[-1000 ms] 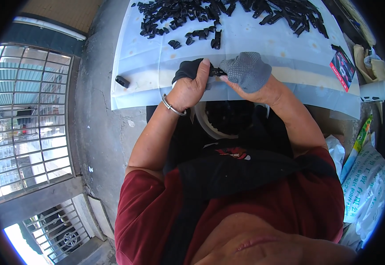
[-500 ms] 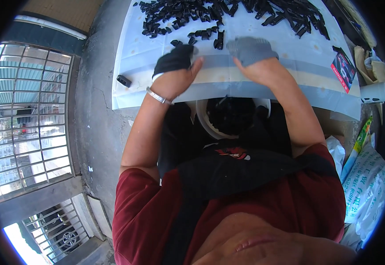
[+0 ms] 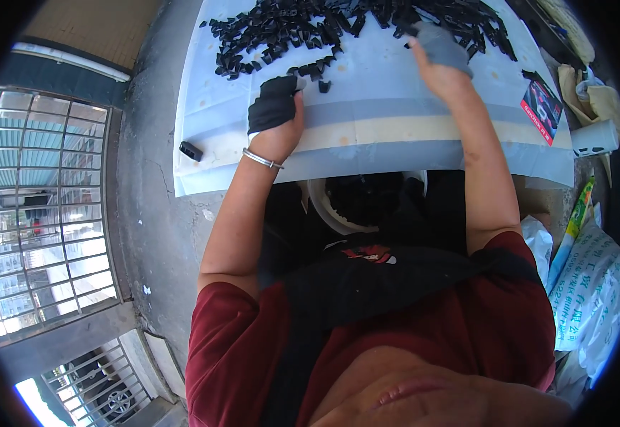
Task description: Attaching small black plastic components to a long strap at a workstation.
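Note:
My left hand (image 3: 276,107), in a black glove and with a silver bangle at the wrist, is over the near left part of the white-covered table (image 3: 367,153). Its fingers curl in toward the thumb, and what they hold, if anything, is hidden. Just beyond it lies a short row of small black plastic pieces (image 3: 311,70), with one loose piece (image 3: 324,86) nearer me. My right hand (image 3: 444,60), in a grey glove, reaches to the near edge of a pile of longer black plastic pieces (image 3: 491,32). Its fingers are blurred and partly covered by the glove.
A heap of small black pieces (image 3: 267,32) spreads across the far left of the table. A small black object (image 3: 190,151) lies at the left edge, a red-and-black card (image 3: 542,107) at the right. Below the front edge is a white bucket (image 3: 321,206) holding black pieces. Plastic bags (image 3: 587,285) stand right.
My right hand has moved away and to the right, up to the pile of longer pieces. My hands are farther apart. A long black piece that stood between them is no longer there.

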Available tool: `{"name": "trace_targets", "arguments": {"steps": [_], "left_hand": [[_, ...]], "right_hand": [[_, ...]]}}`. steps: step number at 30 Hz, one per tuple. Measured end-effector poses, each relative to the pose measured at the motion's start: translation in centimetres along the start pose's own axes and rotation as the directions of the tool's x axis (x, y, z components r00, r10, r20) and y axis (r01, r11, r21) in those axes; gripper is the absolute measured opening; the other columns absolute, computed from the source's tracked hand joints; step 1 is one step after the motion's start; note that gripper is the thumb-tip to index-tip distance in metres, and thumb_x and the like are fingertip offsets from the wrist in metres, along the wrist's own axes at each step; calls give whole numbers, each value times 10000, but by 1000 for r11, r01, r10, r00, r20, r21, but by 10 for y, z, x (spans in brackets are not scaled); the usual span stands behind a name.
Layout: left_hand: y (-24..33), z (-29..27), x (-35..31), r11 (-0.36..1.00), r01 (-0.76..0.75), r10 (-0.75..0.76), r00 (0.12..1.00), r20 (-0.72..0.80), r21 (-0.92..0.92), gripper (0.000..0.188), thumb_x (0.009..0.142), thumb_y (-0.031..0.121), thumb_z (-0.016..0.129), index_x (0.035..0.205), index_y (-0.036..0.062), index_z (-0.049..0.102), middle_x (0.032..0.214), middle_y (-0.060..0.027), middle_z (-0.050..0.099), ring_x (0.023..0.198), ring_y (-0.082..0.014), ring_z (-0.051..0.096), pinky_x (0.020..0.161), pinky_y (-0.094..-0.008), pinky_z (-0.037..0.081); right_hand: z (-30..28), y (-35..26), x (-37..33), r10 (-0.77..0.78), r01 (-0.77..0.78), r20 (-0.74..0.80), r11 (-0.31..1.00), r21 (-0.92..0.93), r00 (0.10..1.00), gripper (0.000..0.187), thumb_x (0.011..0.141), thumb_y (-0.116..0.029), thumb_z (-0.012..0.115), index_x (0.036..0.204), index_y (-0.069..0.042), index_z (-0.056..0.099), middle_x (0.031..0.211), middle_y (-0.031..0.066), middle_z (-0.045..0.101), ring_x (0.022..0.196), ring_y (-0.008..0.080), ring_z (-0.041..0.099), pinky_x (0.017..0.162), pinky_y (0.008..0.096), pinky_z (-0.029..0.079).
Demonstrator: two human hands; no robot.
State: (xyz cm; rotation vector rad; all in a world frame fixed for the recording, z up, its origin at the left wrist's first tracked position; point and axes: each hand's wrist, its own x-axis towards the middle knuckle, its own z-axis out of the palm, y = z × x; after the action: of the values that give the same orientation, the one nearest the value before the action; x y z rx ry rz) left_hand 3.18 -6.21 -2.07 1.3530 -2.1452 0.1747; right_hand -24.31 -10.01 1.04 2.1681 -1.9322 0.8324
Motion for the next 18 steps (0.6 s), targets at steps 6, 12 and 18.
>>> {"name": "trace_targets", "arguments": {"steps": [6, 12, 18], "left_hand": [[-5, 15, -18, 995, 14, -28, 989, -148, -95, 225, 773, 162, 586, 963, 46, 550, 886, -152, 590, 767, -304, 597, 660, -366, 476], [-5, 11, -20, 993, 28, -44, 990, -134, -115, 212, 767, 155, 594, 944, 44, 560, 889, -159, 588, 808, -321, 586, 691, -367, 471], [-5, 9, -17, 995, 0, -15, 989, -148, -104, 168, 759, 146, 595, 898, 54, 577, 839, -122, 589, 741, -286, 584, 644, -351, 470]], "right_hand": [[22, 159, 64, 487, -475, -5, 850, -228, 874, 646, 844, -562, 263, 1105, -47, 552, 1112, 210, 529, 1080, 354, 467, 931, 378, 335], [50, 75, 72, 238, -220, 114, 964, -151, 965, 560, 812, -548, 395, 1143, -116, 526, 1140, 187, 519, 1089, 339, 463, 920, 381, 348], [33, 1, 41, -68, 38, 294, 994, 106, 953, 490, 822, -493, 426, 1130, -125, 526, 1090, 152, 550, 999, 321, 518, 859, 372, 394]]}}
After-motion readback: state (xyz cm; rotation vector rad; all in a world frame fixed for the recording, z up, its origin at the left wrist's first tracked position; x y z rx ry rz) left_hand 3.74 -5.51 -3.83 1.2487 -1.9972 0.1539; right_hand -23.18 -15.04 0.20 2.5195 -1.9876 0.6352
